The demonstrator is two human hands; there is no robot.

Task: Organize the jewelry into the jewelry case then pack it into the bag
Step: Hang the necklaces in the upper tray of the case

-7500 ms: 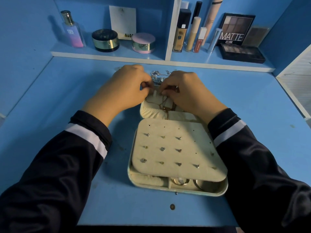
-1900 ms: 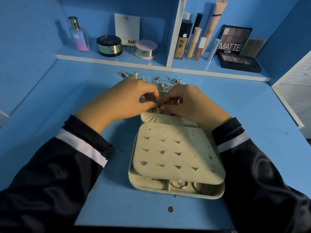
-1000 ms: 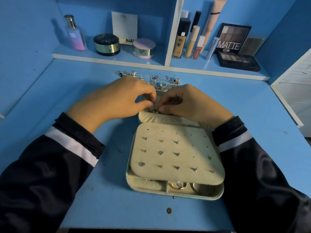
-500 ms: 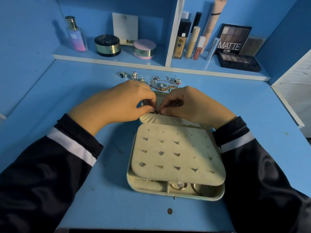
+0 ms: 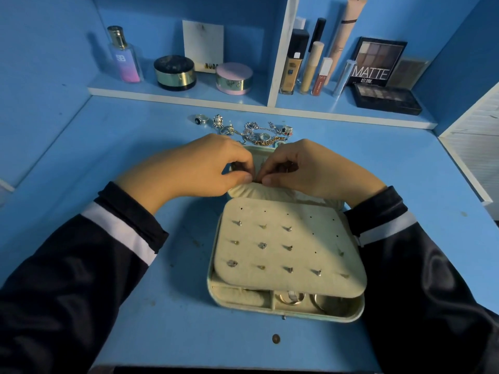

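I see a blue desk [image 5: 391,163]. Loose jewelry [image 5: 253,130] lies just beyond both hands, with a makeup shelf [image 5: 189,96] farther back. The left hand [image 5: 194,168] and right hand [image 5: 313,170] curl together over the case [image 5: 243,310] (what they grip, I cannot tell).

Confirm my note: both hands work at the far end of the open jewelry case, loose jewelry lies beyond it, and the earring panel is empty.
No: the head view shows the earring panel holding several studs. The left hand and right hand do work at the far end of the jewelry case, loose jewelry beyond.
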